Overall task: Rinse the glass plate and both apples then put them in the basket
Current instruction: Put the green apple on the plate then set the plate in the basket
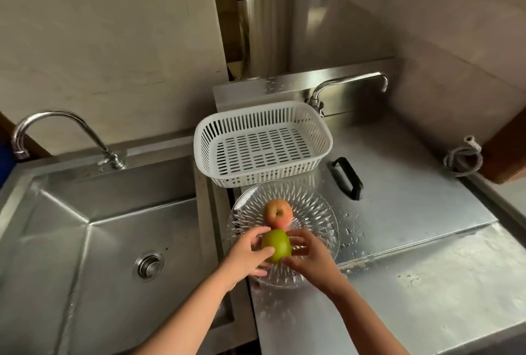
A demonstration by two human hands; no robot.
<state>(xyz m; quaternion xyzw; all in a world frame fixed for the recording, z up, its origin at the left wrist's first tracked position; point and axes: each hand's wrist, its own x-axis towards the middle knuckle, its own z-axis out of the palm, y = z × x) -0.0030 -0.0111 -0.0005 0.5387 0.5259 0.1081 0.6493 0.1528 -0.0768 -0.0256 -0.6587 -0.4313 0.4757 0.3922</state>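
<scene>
I see both hands over the glass plate [318,212], closing on the green apple [276,245] from either side. The left hand [248,252] curls its fingers and thumb round the apple's left flank, so its grip is grasping the fruit. The right hand [308,255] meets the apple on the opposite side, fingers bent against its skin and thumb at the near edge; its grip is likewise on the green apple. Whether the apple is lifted clear of the plate or resting on it, I cannot tell.

The red apple [278,213] sits on the plate just behind the green one, stem hollow facing up, touched by neither hand. The plate is clear cut glass with a ray pattern and lies on the steel tabletop [427,283], its left rim near the edge that borders the sink [99,240].

The white slotted basket [263,144] stands just behind the plate, holding nothing, its near wall close to the plate's far rim. A black handle [347,178] lies on the tabletop to the right of the basket. Water droplets speckle the steel beside the plate. A curved faucet [57,132] rises at the back left of the sink, and a second tap [350,85] stands behind the basket. A coiled hose [464,158] rests at the far right.
</scene>
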